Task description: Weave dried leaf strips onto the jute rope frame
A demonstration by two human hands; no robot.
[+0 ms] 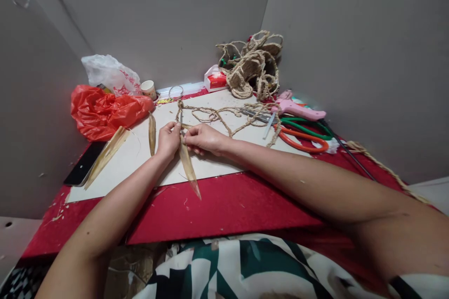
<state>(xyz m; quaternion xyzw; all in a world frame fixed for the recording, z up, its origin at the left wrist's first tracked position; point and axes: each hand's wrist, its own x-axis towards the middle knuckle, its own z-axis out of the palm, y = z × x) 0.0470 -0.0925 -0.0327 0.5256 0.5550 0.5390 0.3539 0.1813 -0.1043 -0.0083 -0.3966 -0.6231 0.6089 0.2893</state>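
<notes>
Both hands meet over a pale board (140, 159) on a red table. My left hand (168, 140) and my right hand (203, 138) are closed, pinching the upper end of a long dry leaf strip (189, 170) that points toward me. A jute rope (217, 114) runs from just above my fingers across the board to the right. Another dry leaf (152, 133) lies just left of my left hand, and a longer bundle of leaves (107, 154) lies further left.
A tangle of jute rope (250, 67) sits at the back. A pink glue gun (298, 108), orange-handled scissors (301, 142) and green-handled ones lie at the right. Red plastic bag (101, 112), white bag, paper cup (148, 88) and a black phone (84, 163) are at the left.
</notes>
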